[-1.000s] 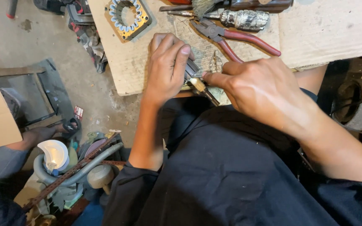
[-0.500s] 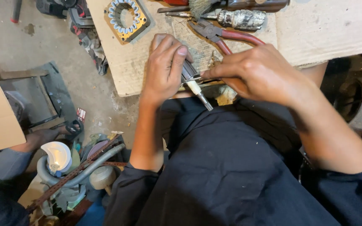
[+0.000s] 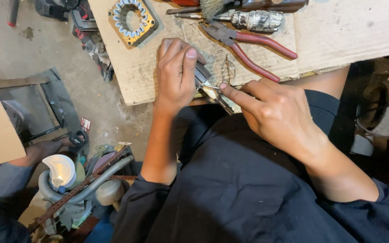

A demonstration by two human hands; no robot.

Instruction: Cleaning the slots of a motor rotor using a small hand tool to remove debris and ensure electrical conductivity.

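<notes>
Left hand pressed palm-down over a small grey metal part at the near edge of the cardboard, fingers curled across its top, closed on it; most of the part hidden under the hand. Right hand pinched shut on a thin tool, index finger stretched along it, tip at the part just beside the left thumb; the tool's dark end slanting down off the cardboard edge toward the lap. Kind of tool too small to tell. Small tangle of wire on the cardboard between the two hands, just beyond the tool. Red-handled pliers lying flat behind the right hand, jaws toward the left, handles spread toward the right. Past the pliers, a screwdriver with a silvery wrapped grip, and a brush at the top edge. Square stator with blue-white windings and a round centre hole at the far left corner of the cardboard. Dark sleeves and dark clothing filling the lower frame. On the concrete floor to the left, a grey hose, a white plastic piece and mixed scrap; another person's hand resting low at the left edge.
</notes>
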